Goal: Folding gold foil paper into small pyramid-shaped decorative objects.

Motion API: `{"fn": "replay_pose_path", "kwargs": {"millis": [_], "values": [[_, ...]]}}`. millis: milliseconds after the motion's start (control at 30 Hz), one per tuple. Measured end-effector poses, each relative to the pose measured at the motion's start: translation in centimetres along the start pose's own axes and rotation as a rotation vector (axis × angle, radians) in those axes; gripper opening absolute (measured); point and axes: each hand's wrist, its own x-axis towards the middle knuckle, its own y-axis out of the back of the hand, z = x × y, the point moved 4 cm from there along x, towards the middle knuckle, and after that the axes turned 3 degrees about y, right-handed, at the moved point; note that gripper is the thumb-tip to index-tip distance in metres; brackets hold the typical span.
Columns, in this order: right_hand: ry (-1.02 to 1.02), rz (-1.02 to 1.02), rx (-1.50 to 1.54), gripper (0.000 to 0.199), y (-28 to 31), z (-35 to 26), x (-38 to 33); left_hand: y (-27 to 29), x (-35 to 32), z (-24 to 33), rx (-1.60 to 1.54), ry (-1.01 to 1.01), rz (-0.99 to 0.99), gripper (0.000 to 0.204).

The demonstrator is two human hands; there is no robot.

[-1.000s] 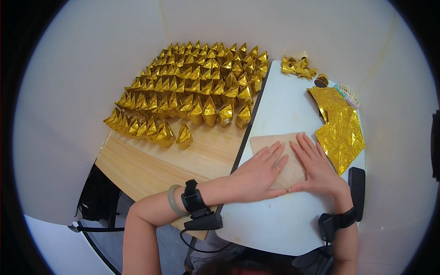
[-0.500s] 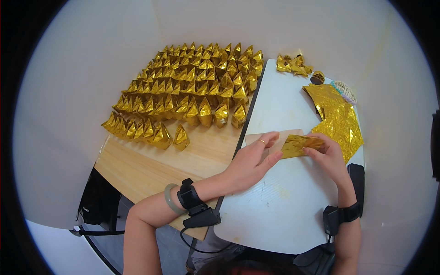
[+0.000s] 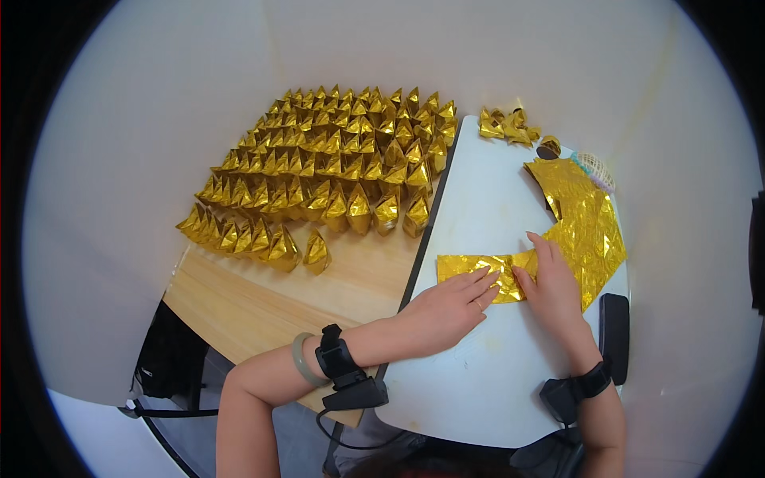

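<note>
A gold foil paper strip (image 3: 454, 269) lies flat on the white tabletop, gold side up, with creases across it. My left hand (image 3: 442, 315) rests on its lower middle, fingers stretched flat over the foil. At the strip's right end is my right hand (image 3: 555, 291), its thumb touching the paper and its index finger pointing away from the thumb. The right end of the strip is partly hidden under the hands. Just beyond my right hand lies a pile of loose gold foil sheets (image 3: 594, 231).
Rows of folded gold paper ingots (image 3: 319, 163) stand on the wooden table (image 3: 239, 295) to the left. Small gold pieces (image 3: 510, 127) and a woven beige item (image 3: 594, 171) sit at the far edge. A black oblong object (image 3: 613, 338) lies at the right edge.
The sheet, earlier showing its pale side with its right part lifted, now lies gold side up as a strip. My left hand has flattened onto it; my right hand has moved down and left.
</note>
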Motion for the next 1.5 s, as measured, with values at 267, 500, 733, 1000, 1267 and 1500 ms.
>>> {"fn": "replay_pose_path", "kwargs": {"millis": [267,500,733,1000,1267,1500], "values": [[0.365,-0.269,0.309,0.068,-2.4,-5.1,0.7,1.0,0.0,0.4,0.025,0.029,-0.093,0.045],[0.395,-0.250,0.067,0.063,-2.0,-3.0,1.6,1.0,-0.2,0.9,0.157,-0.026,-0.095,0.052],[0.284,-0.158,-0.077,0.056,-2.4,-0.5,1.8,0.7,-0.2,0.8,0.164,0.021,-0.125,0.053],[0.156,0.096,0.215,0.023,-0.7,-0.8,1.8,1.3,-0.2,-0.7,0.047,0.030,0.060,0.030],[-0.042,0.106,0.258,0.016,-0.6,-0.7,1.5,2.5,0.1,0.0,-0.097,0.049,0.131,0.031],[-0.235,-0.093,0.951,0.021,-1.4,-0.5,1.3,2.6,0.4,0.0,-0.252,0.193,0.078,0.039]]}}
